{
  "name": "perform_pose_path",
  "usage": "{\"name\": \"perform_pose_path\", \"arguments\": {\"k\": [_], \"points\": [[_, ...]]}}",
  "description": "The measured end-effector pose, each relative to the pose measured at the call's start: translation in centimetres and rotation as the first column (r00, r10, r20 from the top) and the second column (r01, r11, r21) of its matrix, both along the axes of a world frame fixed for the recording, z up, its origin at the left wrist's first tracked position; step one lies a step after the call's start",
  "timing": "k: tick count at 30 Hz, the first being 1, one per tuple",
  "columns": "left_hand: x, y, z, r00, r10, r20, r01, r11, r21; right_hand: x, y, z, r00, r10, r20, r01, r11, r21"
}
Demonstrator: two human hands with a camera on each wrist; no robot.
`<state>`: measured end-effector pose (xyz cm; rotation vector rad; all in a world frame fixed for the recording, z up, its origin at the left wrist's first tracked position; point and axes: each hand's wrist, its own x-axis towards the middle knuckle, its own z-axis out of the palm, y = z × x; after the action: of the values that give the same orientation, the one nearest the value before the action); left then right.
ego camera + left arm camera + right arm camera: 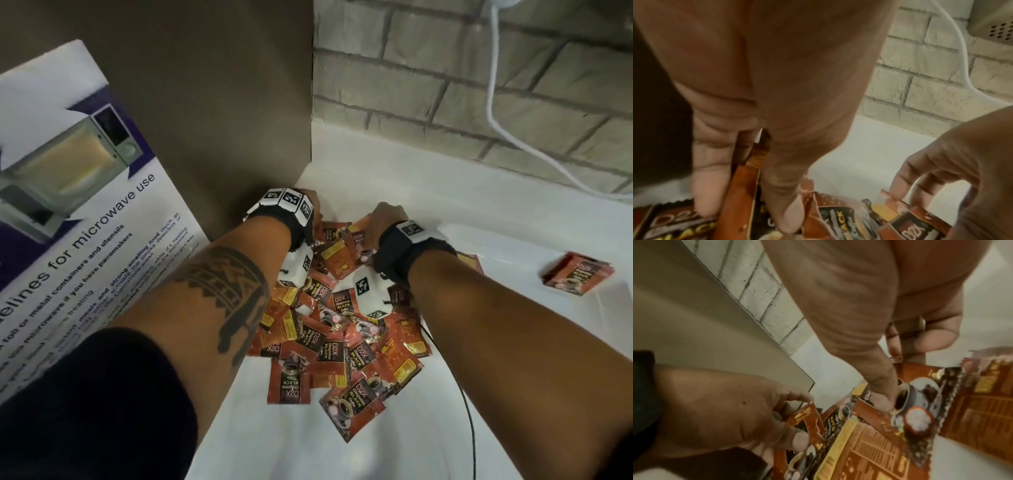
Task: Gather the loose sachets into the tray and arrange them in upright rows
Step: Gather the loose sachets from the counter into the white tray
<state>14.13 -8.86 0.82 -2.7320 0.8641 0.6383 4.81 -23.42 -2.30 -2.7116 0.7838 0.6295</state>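
Several red-brown coffee sachets (342,335) lie in a loose heap on the white counter (394,178). My left hand (313,207) is at the heap's far left edge. In the left wrist view, my left hand (748,211) pinches one sachet (742,186) on edge between thumb and fingers. My right hand (387,216) is at the far right edge of the heap. In the right wrist view, my right hand (894,378) holds a sachet (925,386) showing a coffee cup, thumb on its face and fingers behind its top edge. A small bundle of sachets (579,274) stands at the right, in what looks like a clear tray (513,236).
A microwave-use poster (68,205) leans at the left. A brown panel (222,120) stands behind my left hand. A brick wall (479,85) runs along the back with a white cable (493,102) hanging down it. A black cable (469,411) trails under my right forearm.
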Motion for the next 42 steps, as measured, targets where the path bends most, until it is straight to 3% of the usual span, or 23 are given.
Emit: {"name": "perform_pose_path", "arguments": {"k": [3,8,14,19,21,26,29,31,34,38,42], "points": [[0.3,-0.2,-0.6,0.999,-0.017,0.041,0.016,1.000,0.017,0.0,-0.2,-0.2,1.000,-0.030,-0.005,0.029,0.999,-0.040],[0.1,-0.5,-1.5,0.994,-0.030,0.103,0.029,1.000,0.005,-0.1,-0.2,1.0,0.995,0.056,-0.080,-0.061,0.996,-0.064],[0.1,-0.2,-0.5,0.995,-0.055,0.083,0.057,0.998,-0.024,0.8,-1.2,3.4,0.997,0.040,0.070,-0.033,0.995,-0.089],[1.5,-0.7,0.2,0.997,-0.007,0.074,0.006,1.000,0.005,0.6,0.2,4.3,0.982,0.166,0.085,-0.173,0.982,0.081],[0.0,-0.1,2.1,0.996,0.008,0.092,-0.011,1.000,0.025,0.4,1.8,4.0,0.971,0.233,0.056,-0.238,0.963,0.126],[-1.9,1.9,3.3,0.992,0.078,0.099,-0.074,0.996,-0.043,0.7,5.0,1.6,0.951,0.307,-0.023,-0.303,0.947,0.106],[-2.0,4.2,0.3,0.990,0.107,0.089,-0.100,0.992,-0.080,0.7,5.8,1.4,0.961,0.276,-0.024,-0.273,0.959,0.073],[-2.5,5.5,-1.0,0.991,0.115,0.075,-0.113,0.993,-0.024,0.6,6.3,1.6,0.963,0.262,-0.056,-0.261,0.965,0.025],[-3.2,6.4,-2.4,0.994,0.102,0.036,-0.103,0.994,0.038,0.7,6.3,1.4,0.983,0.182,0.016,-0.183,0.982,0.054],[-2.5,6.3,-4.5,0.998,0.056,-0.001,-0.056,0.998,-0.001,0.0,5.9,2.1,0.976,0.193,0.097,-0.200,0.977,0.071],[-2.5,6.0,-4.3,0.999,0.034,-0.019,-0.034,0.999,0.011,-0.9,5.4,2.9,0.968,0.139,0.207,-0.164,0.981,0.109]]}}
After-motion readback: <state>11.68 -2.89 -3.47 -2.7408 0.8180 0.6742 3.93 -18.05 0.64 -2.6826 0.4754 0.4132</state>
